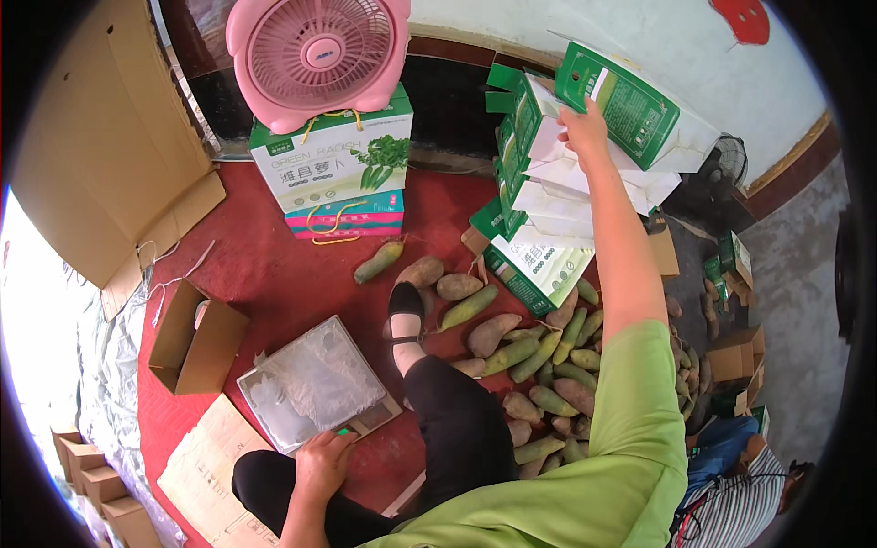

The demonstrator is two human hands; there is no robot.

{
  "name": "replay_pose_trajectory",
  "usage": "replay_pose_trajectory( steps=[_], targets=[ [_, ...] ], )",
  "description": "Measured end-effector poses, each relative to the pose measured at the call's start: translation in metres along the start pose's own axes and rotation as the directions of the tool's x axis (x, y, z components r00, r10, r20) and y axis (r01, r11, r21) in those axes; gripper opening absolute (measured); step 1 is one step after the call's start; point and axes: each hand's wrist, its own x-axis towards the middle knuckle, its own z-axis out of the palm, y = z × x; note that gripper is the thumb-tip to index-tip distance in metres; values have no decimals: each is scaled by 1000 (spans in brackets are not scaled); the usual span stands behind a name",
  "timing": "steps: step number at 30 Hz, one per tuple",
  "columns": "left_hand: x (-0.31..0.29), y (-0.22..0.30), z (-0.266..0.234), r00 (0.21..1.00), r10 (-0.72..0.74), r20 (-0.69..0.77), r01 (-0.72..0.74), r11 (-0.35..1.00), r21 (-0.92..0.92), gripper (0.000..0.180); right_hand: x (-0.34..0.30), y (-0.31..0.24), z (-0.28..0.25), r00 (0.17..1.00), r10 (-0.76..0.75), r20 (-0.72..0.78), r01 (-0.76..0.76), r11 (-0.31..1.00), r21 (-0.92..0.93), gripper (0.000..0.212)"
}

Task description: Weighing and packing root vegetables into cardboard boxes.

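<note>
My right hand reaches up and far to the right, its fingers closed on the edge of a green-and-white cardboard carton on top of a leaning stack of similar cartons. Low in the view, my left hand rests by my knee at the near edge of a flat scale covered in clear plastic. Its fingers are loosely stretched and hold nothing I can see. Green radishes and brown sweet potatoes lie piled between my legs and the stack.
A pink box fan stands on a white-and-green radish carton, above a pink-and-blue box. An open brown box and a cardboard sheet lie left on the red mat. A person in stripes is at lower right.
</note>
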Motion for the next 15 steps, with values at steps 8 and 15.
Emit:
replay_pose_trajectory(
  steps=[8, 15],
  targets=[
    [18, -12, 5, 994, -74, 82, 72, 997, 30, 16, 75, -5, 26, 972, 205, 115, -206, 979, -6, 47],
    [28, -21, 11, 987, -113, 111, 109, 993, 49, 17, 118, 6, 35, 903, 367, 223, -403, 905, 140, 52]
  ],
)
